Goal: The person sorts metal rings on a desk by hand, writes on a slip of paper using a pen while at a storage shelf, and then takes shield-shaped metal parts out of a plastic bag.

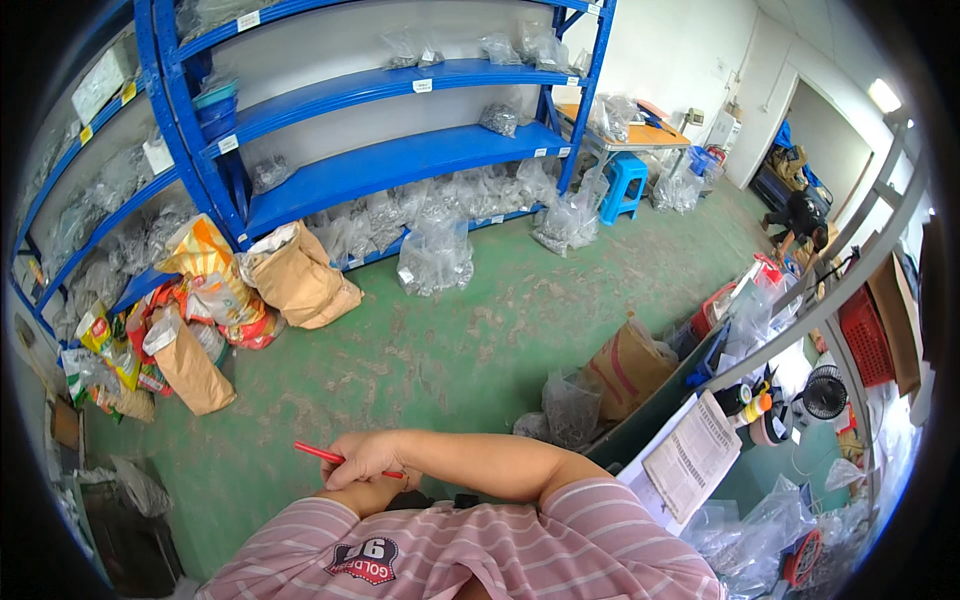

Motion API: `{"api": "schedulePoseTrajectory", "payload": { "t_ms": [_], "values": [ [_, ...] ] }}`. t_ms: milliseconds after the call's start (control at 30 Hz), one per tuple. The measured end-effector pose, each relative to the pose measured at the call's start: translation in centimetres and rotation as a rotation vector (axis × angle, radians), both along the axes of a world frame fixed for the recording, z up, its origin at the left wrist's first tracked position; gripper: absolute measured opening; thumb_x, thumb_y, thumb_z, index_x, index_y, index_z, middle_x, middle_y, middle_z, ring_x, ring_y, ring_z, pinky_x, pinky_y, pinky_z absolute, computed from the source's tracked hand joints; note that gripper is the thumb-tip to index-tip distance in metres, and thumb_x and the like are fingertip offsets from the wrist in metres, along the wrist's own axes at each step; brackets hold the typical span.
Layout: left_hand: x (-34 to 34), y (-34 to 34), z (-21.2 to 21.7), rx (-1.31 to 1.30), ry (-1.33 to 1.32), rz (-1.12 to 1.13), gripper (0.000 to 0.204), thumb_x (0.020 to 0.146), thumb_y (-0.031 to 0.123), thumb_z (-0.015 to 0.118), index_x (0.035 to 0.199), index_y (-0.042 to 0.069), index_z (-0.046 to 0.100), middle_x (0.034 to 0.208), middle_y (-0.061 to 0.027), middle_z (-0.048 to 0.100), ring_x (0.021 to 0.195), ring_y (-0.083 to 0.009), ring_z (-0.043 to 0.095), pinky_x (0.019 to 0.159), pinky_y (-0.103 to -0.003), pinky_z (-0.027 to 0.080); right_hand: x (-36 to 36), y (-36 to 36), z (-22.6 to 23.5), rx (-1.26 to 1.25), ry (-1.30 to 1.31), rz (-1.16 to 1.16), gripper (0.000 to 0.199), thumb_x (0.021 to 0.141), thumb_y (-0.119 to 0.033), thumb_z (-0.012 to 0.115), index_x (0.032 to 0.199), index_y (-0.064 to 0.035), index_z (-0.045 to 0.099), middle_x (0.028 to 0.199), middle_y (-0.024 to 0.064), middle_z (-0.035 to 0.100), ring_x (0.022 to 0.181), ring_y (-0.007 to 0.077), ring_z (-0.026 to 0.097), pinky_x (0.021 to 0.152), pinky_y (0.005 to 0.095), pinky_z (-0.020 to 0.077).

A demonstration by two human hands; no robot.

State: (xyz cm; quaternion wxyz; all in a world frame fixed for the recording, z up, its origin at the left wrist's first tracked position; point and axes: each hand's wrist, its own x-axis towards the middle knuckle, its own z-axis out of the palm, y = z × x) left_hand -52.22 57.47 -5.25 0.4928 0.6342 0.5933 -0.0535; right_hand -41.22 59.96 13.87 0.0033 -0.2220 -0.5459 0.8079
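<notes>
My right hand [362, 458] is closed around a red pen [318, 452] in front of my body. One end of the pen sticks out to the left, and the other shows below the wrist. The right forearm reaches across from the right, and the hand rests over my left forearm. My left hand [398, 486] is tucked close to my belly, mostly hidden behind the right hand and wrist. Its fingers do not show, nor whether it holds anything.
Blue shelving [370, 165] with clear bags of small parts stands ahead. Paper sacks [300, 275] and printed sacks line the left. At right, a workbench carries a printed sheet [692, 455] and a small fan [825, 392]. A person [800, 215] bends down near the doorway.
</notes>
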Motion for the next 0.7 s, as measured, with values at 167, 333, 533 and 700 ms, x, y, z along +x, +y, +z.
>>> {"api": "schedulePoseTrajectory", "payload": {
  "t_ms": [167,333,533,700],
  "values": [
    [-0.7,10.9,-0.3,0.040,-0.043,-0.029,0.028,0.087,0.031,0.054,0.081,0.005,0.063,0.075,-0.0061,0.060,0.070,-0.0171,0.057,0.060,-0.029,0.043,-0.2,10.8,-1.7,0.001,-0.004,0.050,0.013,0.075,-0.020,0.063,0.079,-0.0098,0.056,0.058,-0.0063,0.043,0.045,0.0029,0.036,0.038,0.0204,0.0268],
    [0.3,23.3,-0.1,0.088,-0.080,-0.169,0.028,0.086,0.031,0.053,0.082,0.005,0.063,0.076,-0.0068,0.061,0.071,-0.0179,0.057,0.061,-0.030,0.044,-1.2,20.9,-0.8,-0.042,-0.096,-0.140,0.014,0.074,-0.021,0.063,0.077,-0.0096,0.056,0.059,-0.0061,0.044,0.044,0.0035,0.037,0.037,0.0210,0.0274],
    [5.3,35.4,1.9,0.119,-0.139,-0.322,0.028,0.086,0.031,0.053,0.082,0.005,0.063,0.077,-0.0076,0.061,0.072,-0.0189,0.058,0.062,-0.030,0.044,2.6,31.9,-1.5,0.132,-0.149,-0.113,0.014,0.071,-0.018,0.061,0.075,-0.0061,0.055,0.065,-0.0017,0.051,0.058,0.0064,0.046,0.049,0.0220,0.0361],
    [12.4,43.4,2.1,0.112,-0.186,-0.427,0.028,0.086,0.031,0.053,0.082,0.006,0.064,0.077,-0.0082,0.062,0.073,-0.0197,0.058,0.063,-0.031,0.044,8.5,37.4,-3.6,0.029,-0.087,-0.408,0.011,0.076,-0.015,0.061,0.077,-0.0081,0.053,0.069,-0.0037,0.048,0.064,0.0054,0.044,0.054,0.0208,0.0371]
  ]
}}
